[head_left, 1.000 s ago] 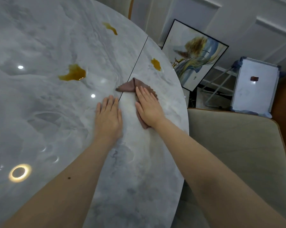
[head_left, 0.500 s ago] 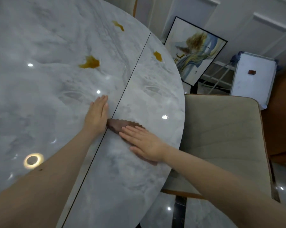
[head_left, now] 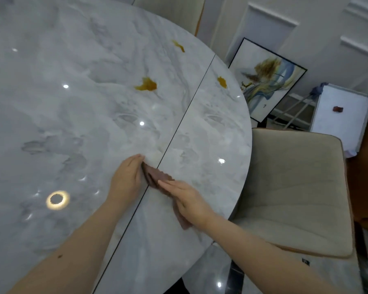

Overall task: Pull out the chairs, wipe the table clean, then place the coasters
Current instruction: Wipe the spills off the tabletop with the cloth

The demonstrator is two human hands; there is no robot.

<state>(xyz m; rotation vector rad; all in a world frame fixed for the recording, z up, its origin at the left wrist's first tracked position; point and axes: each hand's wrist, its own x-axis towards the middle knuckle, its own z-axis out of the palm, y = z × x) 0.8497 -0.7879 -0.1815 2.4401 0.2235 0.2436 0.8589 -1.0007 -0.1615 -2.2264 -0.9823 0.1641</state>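
No words, numbers or brand names can be read here. The framed picture by the wall has only painted swirls, no letters. A tiny dark tag sits at the chair's front edge, but it's too small & blurry to read.

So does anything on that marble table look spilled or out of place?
Yes. Three amber-yellow liquid spills sit on the grey marble tabletop: the biggest left of the dark seam, one further back, one by the right edge. All lie beyond the brown wiping cloth.
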